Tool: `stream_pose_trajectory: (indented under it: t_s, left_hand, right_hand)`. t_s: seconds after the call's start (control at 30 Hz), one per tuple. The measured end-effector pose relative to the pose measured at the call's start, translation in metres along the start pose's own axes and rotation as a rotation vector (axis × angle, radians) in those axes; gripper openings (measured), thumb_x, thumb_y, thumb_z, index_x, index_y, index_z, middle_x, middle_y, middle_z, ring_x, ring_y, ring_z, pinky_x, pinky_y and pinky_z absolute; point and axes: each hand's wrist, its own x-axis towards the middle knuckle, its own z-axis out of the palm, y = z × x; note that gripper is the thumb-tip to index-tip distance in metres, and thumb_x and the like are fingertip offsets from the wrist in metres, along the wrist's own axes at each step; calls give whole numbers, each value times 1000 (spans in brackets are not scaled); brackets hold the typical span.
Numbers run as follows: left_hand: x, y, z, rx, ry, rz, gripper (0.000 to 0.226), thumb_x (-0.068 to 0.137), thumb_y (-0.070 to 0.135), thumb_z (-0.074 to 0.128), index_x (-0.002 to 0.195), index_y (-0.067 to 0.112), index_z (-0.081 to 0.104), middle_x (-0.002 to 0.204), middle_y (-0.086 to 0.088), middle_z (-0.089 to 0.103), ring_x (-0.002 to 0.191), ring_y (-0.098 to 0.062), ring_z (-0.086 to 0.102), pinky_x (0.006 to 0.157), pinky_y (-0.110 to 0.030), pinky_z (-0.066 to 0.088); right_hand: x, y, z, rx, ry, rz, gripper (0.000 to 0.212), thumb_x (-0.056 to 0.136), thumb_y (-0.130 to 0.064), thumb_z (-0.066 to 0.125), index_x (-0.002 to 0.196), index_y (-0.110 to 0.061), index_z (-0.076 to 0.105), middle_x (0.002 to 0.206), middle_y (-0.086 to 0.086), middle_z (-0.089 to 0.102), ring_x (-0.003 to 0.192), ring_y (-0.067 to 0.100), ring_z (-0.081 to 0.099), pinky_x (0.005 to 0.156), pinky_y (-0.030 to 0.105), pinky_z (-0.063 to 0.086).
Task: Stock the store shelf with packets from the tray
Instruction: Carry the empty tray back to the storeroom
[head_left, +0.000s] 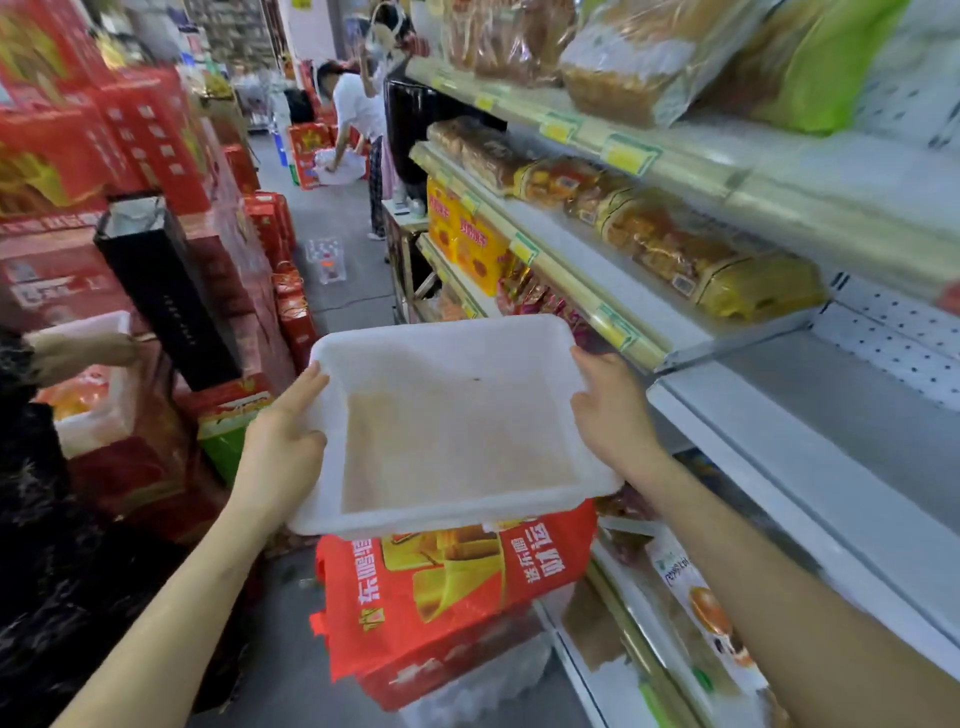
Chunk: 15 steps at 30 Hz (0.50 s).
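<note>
**Tray held in both hands at the shelf**

1. Hands. The left hand (283, 441) clamps the left rim of the white tray (441, 332): the thumb lies over the rim and the fingers curl under it, out of sight. The right hand (613, 410) clamps the right rim in the same way. The tray sits level at centre frame, carried between the two hands, and its whole floor is visible.

2. Surroundings. The shelf (831, 405) runs along the right of the frame, just beside the tray's right edge. Packets (670, 244) of baked goods lie in a row on the board above, at right centre. A red bag (457, 587) stands directly below the tray. Red boxes (145, 135) are stacked at upper left, and a black box (166, 291) leans against them.

3. Limits of view. The tray covers the top of the red bag. A second person (353, 119) bends over at upper centre, blurred. Another hand (88, 348) enters at the left edge, its body cut off
</note>
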Motion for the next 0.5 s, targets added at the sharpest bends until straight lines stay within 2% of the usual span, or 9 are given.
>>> stream_pose_trajectory:
  t_s: [0.07, 0.1, 0.2, 0.23, 0.3, 0.37, 0.43, 0.5]
  left_hand:
    - [-8, 25, 3, 9, -57, 70, 83, 79, -18, 51, 150, 26, 55, 157, 18, 45, 138, -6, 48, 101, -5, 33]
    - [-13, 39, 7, 8, -97, 103, 84, 79, -18, 52, 151, 26, 55, 157, 19, 45, 136, -5, 49, 97, -5, 35]
    - [-29, 84, 22, -28, -194, 182, 82, 78, -18, 53, 149, 24, 57, 155, 21, 46, 130, -5, 53, 95, -20, 43]
    - [-36, 100, 29, -49, -217, 214, 81, 79, -17, 54, 149, 23, 57, 155, 21, 46, 129, -5, 53, 96, -25, 44]
    - [-53, 132, 45, -102, -288, 274, 80, 79, -18, 53, 149, 20, 57, 157, 21, 44, 136, -6, 50, 108, -34, 45]
    - [-76, 163, 66, -148, -378, 327, 80, 80, -20, 52, 150, 16, 55, 160, 16, 42, 146, -8, 42, 119, -43, 40]
    - [-102, 193, 90, -173, -470, 374, 80, 80, -21, 51, 151, 15, 54, 161, 7, 43, 149, -14, 40, 122, -47, 36]
    - [-133, 222, 115, -176, -562, 438, 79, 79, -20, 52, 150, 14, 55, 160, 3, 45, 148, -19, 43, 122, -47, 36]
  right_hand:
    - [-30, 12, -32, -14, 71, 43, 60, 93, -2, 50, 151, -16, 49, 143, 14, 50, 132, 33, 49, 103, 39, 44]
    - [-47, 18, -49, -22, 101, 65, 60, 93, -3, 51, 152, -15, 49, 144, 15, 50, 133, 34, 49, 105, 40, 44]
    - [-101, 38, -101, -51, 184, 161, 63, 93, -4, 52, 155, -16, 47, 143, 18, 52, 131, 37, 51, 106, 43, 46]
    - [-119, 44, -118, -54, 219, 199, 64, 93, -4, 52, 155, -18, 47, 144, 18, 52, 131, 37, 51, 105, 43, 46]
    - [-158, 55, -153, -55, 298, 265, 64, 91, -2, 54, 153, -17, 50, 142, 21, 55, 128, 39, 53, 103, 42, 46]
    - [-203, 67, -187, -70, 375, 323, 58, 87, 1, 56, 143, -11, 59, 133, 24, 59, 120, 42, 58, 97, 43, 48]
    - [-252, 79, -216, -92, 433, 410, 47, 83, 3, 56, 128, -3, 65, 122, 26, 62, 108, 43, 61, 88, 43, 50]
    - [-302, 90, -238, -115, 479, 517, 40, 82, 5, 57, 121, 4, 65, 117, 29, 63, 105, 45, 62, 86, 46, 53]
